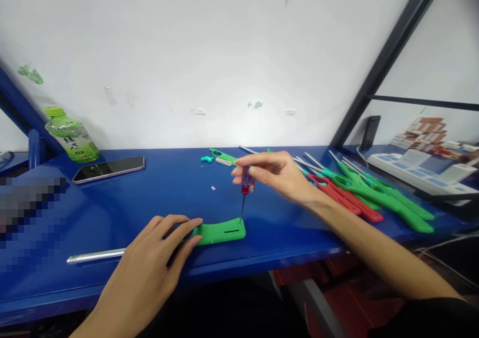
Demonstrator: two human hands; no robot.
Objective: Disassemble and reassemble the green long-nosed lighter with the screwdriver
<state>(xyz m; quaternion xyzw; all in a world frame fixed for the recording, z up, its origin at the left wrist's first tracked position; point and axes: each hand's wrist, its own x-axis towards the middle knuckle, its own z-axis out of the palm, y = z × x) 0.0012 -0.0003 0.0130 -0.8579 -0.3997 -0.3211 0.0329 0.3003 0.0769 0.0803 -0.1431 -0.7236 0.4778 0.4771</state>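
Note:
A green long-necked lighter [220, 232] lies flat on the blue table near its front edge, its metal tube pointing left. My left hand [157, 253] is closed around the middle of the lighter, covering its trigger area. In my right hand [279, 176] is a small screwdriver [246, 181] with a clear purple and red handle, pinched upright between the fingers. The screwdriver's tip meets the right end of the green handle, above a dark slot. Whether it sits in a screw is too small to tell.
Several green and red lighters [359, 198] lie piled at the right. Loose lighter parts [223, 162] are behind my right hand. A phone [110, 169] and a green-capped bottle [73, 136] are at the back left. The blue table [157, 193] meets a white wall.

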